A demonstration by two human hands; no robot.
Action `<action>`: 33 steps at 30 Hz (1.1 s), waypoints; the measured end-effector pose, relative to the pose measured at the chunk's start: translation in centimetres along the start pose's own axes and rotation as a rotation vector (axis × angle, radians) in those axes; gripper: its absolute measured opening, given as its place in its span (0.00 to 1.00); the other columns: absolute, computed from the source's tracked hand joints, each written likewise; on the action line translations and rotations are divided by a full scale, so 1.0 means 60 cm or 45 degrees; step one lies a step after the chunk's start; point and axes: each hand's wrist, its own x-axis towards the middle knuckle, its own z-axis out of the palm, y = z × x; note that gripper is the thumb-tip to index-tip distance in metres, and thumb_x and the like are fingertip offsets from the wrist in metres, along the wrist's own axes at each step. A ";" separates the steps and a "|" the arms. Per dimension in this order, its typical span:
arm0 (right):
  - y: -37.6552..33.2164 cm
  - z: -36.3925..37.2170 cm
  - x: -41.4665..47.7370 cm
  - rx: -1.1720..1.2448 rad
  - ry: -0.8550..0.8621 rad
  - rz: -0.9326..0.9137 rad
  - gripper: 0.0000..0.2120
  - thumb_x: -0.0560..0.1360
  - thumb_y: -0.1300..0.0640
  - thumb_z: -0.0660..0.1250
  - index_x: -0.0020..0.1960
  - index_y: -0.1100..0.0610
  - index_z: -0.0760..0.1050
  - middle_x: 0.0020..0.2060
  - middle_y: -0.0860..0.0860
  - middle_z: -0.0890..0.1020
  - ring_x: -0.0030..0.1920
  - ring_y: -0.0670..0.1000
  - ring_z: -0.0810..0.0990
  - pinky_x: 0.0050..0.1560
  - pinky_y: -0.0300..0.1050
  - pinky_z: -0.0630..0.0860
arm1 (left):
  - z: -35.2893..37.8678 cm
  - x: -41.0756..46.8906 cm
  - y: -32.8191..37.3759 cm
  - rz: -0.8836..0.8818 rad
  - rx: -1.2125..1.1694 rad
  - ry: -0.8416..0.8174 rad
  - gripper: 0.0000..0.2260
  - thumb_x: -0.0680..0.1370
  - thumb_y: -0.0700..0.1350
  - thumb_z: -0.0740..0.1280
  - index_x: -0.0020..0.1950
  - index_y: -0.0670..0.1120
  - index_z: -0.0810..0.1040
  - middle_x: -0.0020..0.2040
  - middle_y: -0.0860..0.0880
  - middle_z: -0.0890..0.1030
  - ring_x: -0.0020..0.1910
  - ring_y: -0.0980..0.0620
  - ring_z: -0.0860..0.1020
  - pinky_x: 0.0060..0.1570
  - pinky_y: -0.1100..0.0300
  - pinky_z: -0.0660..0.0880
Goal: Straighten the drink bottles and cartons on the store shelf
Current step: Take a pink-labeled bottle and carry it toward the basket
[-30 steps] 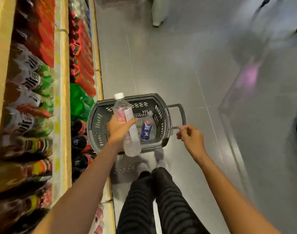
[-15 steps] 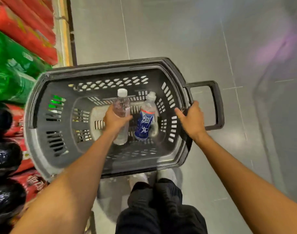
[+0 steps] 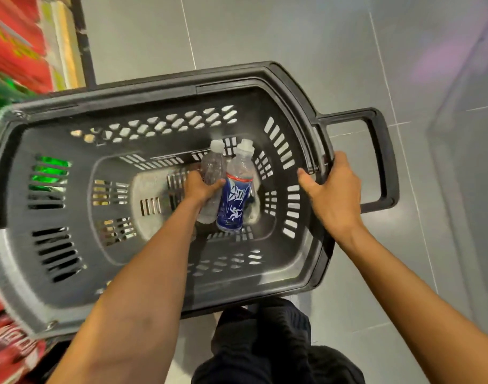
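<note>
— What is held, and where?

— A clear plastic bottle with a white cap point(image 3: 212, 167) is gripped by the left hand point(image 3: 199, 188). The fingers are curled round its middle, low inside a dark grey slotted plastic basket point(image 3: 154, 88). Just beside it on the right, a blue-labelled clear bottle point(image 3: 235, 202), also white-capped, is seen leaning on the basket's bottom. Whether the held bottle is resting there too cannot be told.

— And the other hand?

— The basket's right-end rim is clasped by the right hand point(image 3: 331, 195), with the thumb laid inside and the fingers wrapped over the outer edge. The black loop handle point(image 3: 382, 156) just beyond is not touched.

— What is crowded around?

— Blurred red and green packs point(image 3: 18, 48) are seen on the store shelf point(image 3: 62, 37) close beside the basket's left end, and green is glimpsed through the slots. The grey tiled floor point(image 3: 265, 31) is spread beyond and to the right. Dark trousers point(image 3: 265, 342) are seen below the near rim. The held bottle's lower part is partly covered by the hand and the neighbouring bottle.
</note>
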 end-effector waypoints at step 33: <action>-0.333 -0.535 -0.442 -0.038 -0.890 -0.337 0.09 0.80 0.60 0.61 0.43 0.56 0.77 0.36 0.55 0.83 0.37 0.49 0.81 0.45 0.46 0.77 | -0.290 -1.046 0.168 0.011 -0.623 0.663 0.12 0.82 0.41 0.60 0.41 0.50 0.78 0.36 0.51 0.82 0.32 0.58 0.80 0.40 0.53 0.76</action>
